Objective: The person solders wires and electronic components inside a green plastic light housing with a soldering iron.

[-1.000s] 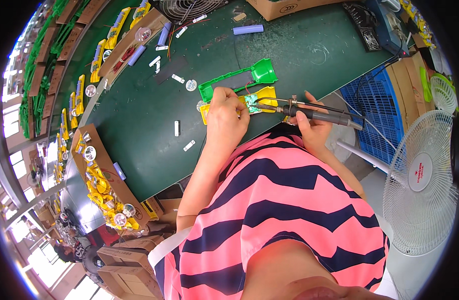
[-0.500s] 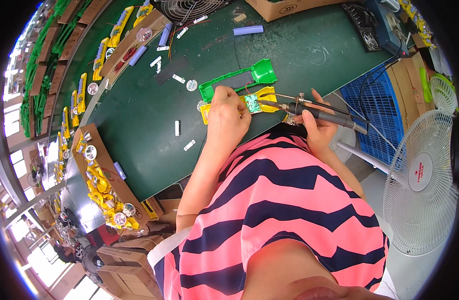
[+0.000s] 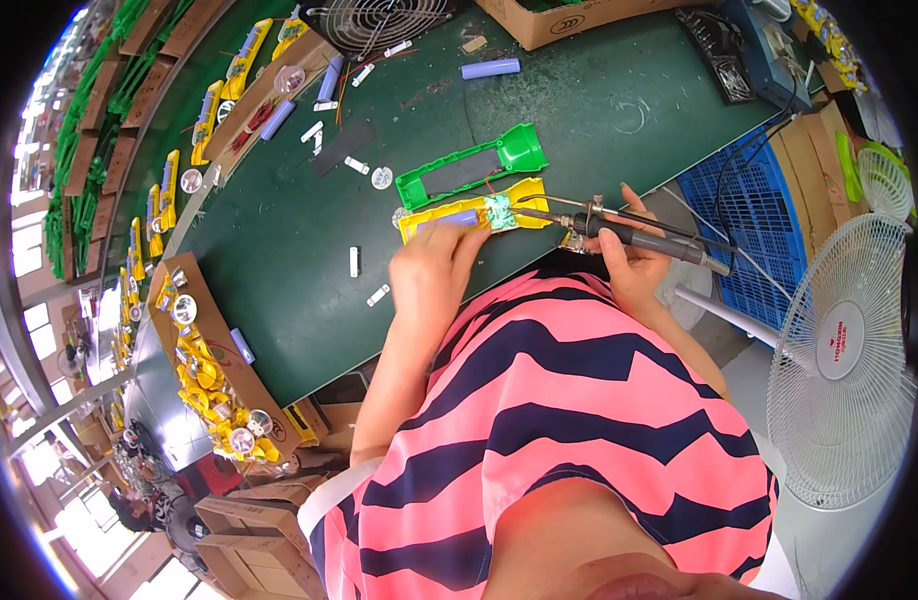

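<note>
A yellow plastic housing half [image 3: 532,192] lies on the green bench, holding a purple cylindrical battery [image 3: 453,220] and a small green circuit board [image 3: 500,211]. My left hand [image 3: 431,268] has its fingers closed on the housing's near edge, beside the battery. In my right hand [image 3: 634,268] is a soldering iron [image 3: 639,237] with a thin metal guide along it. Its tip points left at the circuit board; whether they touch I cannot tell. Just beyond lies a green plastic frame [image 3: 522,152], linked by a thin red wire.
Loose purple batteries [image 3: 490,69], white strips [image 3: 355,262] and a round LED plate [image 3: 382,178] lie on the bench. A carton of yellow parts [image 3: 211,385] stands left. Right are a blue crate [image 3: 744,220] and a white fan [image 3: 837,350]; a metal-grilled fan [image 3: 379,20] stands behind.
My left hand has slid down and left from over the housing to its near edge, uncovering the battery. The soldering iron has shifted slightly; my right hand still holds it.
</note>
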### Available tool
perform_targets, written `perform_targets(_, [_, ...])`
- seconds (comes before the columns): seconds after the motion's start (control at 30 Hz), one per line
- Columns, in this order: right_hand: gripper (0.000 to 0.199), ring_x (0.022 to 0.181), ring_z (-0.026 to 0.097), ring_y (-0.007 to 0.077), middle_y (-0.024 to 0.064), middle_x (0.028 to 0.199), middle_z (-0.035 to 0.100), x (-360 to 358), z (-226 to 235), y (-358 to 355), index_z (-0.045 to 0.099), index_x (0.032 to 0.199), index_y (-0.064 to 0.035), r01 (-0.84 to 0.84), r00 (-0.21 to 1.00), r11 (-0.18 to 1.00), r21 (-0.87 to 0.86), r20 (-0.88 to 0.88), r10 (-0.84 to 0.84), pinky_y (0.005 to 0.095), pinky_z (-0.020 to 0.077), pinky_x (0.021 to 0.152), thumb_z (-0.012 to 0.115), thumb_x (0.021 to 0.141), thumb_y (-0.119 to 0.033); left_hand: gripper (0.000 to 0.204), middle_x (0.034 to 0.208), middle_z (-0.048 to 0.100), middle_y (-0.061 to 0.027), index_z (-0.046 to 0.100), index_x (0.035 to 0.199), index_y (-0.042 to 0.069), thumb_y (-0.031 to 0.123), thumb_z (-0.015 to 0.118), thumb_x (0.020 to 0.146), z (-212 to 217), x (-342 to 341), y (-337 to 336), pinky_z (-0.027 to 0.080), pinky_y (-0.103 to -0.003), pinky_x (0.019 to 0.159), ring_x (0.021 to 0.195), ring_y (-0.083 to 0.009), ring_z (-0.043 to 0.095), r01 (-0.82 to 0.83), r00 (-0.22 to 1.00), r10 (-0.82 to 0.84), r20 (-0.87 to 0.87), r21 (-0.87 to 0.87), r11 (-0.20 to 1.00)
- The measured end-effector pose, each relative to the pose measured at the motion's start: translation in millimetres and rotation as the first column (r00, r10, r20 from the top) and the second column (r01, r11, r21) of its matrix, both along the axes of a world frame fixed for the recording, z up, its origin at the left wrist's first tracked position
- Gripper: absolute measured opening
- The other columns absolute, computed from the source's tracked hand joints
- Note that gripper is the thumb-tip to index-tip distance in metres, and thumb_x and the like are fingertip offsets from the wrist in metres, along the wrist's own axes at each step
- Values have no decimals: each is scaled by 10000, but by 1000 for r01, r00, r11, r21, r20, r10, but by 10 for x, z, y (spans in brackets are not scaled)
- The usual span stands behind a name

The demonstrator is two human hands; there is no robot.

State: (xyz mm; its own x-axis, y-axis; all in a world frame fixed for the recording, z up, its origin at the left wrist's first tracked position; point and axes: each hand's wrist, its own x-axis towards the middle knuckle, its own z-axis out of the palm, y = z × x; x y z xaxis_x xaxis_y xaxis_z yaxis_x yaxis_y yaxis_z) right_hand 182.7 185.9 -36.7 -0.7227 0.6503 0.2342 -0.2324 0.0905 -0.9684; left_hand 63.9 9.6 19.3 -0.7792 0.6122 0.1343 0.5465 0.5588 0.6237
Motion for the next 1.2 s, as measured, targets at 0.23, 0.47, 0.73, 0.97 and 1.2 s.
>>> perform_targets(0.23, [180, 754, 587, 134, 61, 696, 638, -42, -30, 27, 580, 906, 18, -31, 998, 958, 285, -44, 45, 463, 225, 1005, 610, 738, -37, 87, 760, 599, -113, 624, 765, 37, 93, 639, 701, 103, -90, -416, 455, -321, 541, 629, -250, 576, -253, 923, 145, -357, -277, 927])
perform_targets(0.47, [178, 629, 618, 126, 83, 614, 614, -53, 28, 41, 543, 919, 53, -51, 999, 939, 341, 0, 55, 464, 194, 1033, 557, 750, 0, 183, 775, 569, -70, 627, 819, 48, 17, 631, 639, -138, -18, -11, 453, -320, 592, 691, -229, 554, 164, 936, -95, -338, 182, 970])
perform_targets(0.73, [176, 632, 613, 125, 74, 604, 608, 20, -2, 35, 539, 931, 58, -42, 998, 969, 243, 58, 29, 424, 205, 1039, 548, 762, 11, 238, 725, 528, -33, 639, 835, 82, 15, 645, 607, -186, -46, 44, 439, -308, 545, 650, -198, 533, 224, 883, -224, -413, -49, 973])
perform_targets(0.97, [168, 652, 615, 130, 81, 625, 610, 1, 30, 18, 540, 918, 55, -55, 998, 966, 252, 28, 49, 436, 204, 1040, 551, 754, 15, 235, 751, 506, -42, 647, 839, 70, 36, 631, 607, -153, -42, 19, 438, -312, 550, 659, -197, 513, 258, 882, -282, -377, -112, 959])
perform_targets(1.2, [162, 659, 596, 76, 23, 585, 622, -14, 17, -5, 565, 894, 8, -14, 1000, 975, 223, 5, 13, 444, 235, 1002, 583, 739, -35, 222, 757, 516, -39, 652, 829, 77, 38, 635, 611, -145, -53, 34, 443, -309, 547, 653, -190, 518, 256, 882, -277, -380, -106, 961])
